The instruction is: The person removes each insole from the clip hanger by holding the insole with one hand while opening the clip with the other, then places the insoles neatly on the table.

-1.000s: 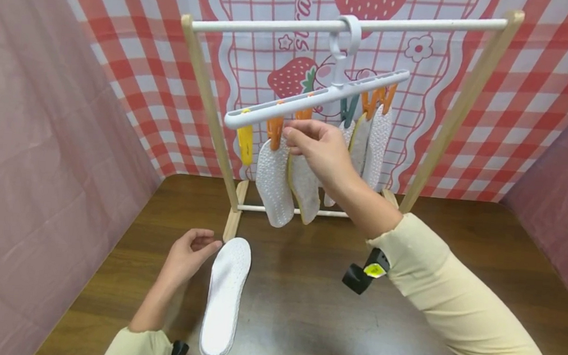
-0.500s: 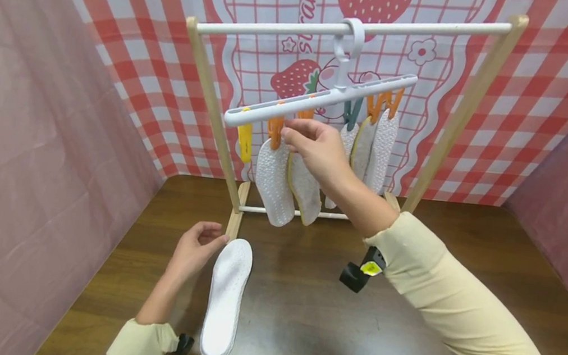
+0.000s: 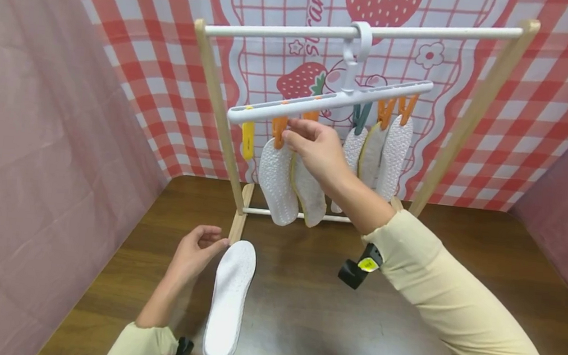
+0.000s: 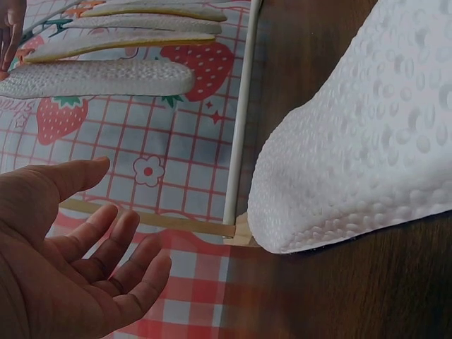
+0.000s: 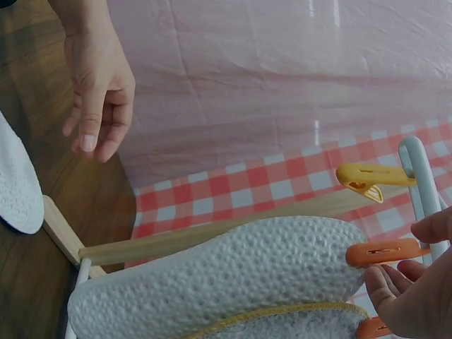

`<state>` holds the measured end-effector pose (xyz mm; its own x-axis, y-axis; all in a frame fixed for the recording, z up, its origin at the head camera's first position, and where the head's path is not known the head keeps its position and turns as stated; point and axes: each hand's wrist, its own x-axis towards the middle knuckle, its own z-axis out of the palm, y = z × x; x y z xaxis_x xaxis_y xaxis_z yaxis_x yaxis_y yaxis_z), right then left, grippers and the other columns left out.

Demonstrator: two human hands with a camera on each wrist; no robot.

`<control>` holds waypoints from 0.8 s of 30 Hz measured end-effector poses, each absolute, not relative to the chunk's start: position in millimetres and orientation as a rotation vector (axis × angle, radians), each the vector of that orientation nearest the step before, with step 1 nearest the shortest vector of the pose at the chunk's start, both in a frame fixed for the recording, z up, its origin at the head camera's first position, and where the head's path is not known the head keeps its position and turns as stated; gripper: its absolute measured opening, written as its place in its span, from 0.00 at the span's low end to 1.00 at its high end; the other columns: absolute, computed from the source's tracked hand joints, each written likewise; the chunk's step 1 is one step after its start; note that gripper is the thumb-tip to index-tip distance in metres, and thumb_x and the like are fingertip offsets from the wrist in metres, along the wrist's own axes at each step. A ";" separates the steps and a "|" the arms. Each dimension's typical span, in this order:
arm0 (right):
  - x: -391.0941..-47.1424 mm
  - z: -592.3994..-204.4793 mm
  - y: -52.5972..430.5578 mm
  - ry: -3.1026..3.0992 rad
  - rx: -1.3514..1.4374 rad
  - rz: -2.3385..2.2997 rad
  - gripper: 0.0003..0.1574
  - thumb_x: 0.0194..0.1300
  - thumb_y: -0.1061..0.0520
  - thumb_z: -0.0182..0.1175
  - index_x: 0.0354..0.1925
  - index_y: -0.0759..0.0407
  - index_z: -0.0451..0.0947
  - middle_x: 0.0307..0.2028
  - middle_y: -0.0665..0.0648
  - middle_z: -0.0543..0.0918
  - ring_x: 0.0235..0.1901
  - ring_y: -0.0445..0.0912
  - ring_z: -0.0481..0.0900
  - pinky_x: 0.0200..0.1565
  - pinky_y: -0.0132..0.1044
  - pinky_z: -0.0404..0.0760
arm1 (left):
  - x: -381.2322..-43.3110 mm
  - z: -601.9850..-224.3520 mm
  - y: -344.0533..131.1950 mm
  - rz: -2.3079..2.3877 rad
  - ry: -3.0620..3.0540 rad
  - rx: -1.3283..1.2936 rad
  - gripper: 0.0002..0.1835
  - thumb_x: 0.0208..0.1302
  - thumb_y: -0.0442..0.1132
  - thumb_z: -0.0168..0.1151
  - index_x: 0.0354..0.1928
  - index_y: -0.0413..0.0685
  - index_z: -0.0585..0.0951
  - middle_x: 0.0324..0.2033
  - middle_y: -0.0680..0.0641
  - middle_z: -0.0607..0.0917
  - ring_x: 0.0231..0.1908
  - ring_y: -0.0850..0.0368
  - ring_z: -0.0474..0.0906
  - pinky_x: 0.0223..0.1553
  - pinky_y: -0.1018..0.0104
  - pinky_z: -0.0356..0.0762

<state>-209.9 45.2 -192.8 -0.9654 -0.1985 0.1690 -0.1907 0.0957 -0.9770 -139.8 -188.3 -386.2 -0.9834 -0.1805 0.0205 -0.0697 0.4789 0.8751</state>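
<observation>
My right hand (image 3: 319, 149) pinches an orange clothespin (image 5: 385, 252) near the left end of the white hanger (image 3: 295, 108). From this clothespin hangs a white, dimpled insole (image 3: 277, 182), upper end in its jaws. My left hand (image 3: 196, 254) is low over the table, fingers loosely bent, nothing in them. Its fingertips are right by the tip of another white insole (image 3: 229, 302), which lies lengthwise on the wood. In the left wrist view this loose insole (image 4: 360, 141) fills the right side, apart from the left hand (image 4: 92, 247).
A yellow clothespin (image 3: 248, 140) hangs at the hanger's left end with nothing in it. Behind my right hand hangs a yellow-edged insole (image 3: 308, 193); several more insoles (image 3: 395, 153) hang farther right. A wood-and-white-rod rack (image 3: 477, 110) bears the hanger; pink cloth (image 3: 53, 151) borders the left.
The view has shifted slightly, so the rack appears farther right. My left hand has come a little closer to the loose insole's tip. My right hand stays at the orange clothespin.
</observation>
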 end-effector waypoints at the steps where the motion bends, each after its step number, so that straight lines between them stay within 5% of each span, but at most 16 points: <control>1: -210.2 -192.9 44.9 2.328 -0.411 -2.066 0.26 0.65 0.60 0.56 0.61 0.65 0.68 0.59 0.60 0.75 0.57 0.48 0.73 0.60 0.36 0.74 | -140.3 -386.9 -188.4 -1.538 -2.605 0.226 0.22 0.57 0.45 0.66 0.51 0.42 0.76 0.45 0.41 0.82 0.45 0.50 0.78 0.46 0.65 0.76; 24: -216.2 -191.1 38.9 2.404 -0.362 -2.060 0.21 0.65 0.60 0.57 0.55 0.65 0.74 0.54 0.61 0.79 0.49 0.44 0.76 0.56 0.35 0.75 | -157.9 -375.1 -169.2 -1.615 -2.474 0.144 0.17 0.58 0.39 0.65 0.47 0.38 0.78 0.41 0.40 0.83 0.40 0.53 0.79 0.41 0.73 0.75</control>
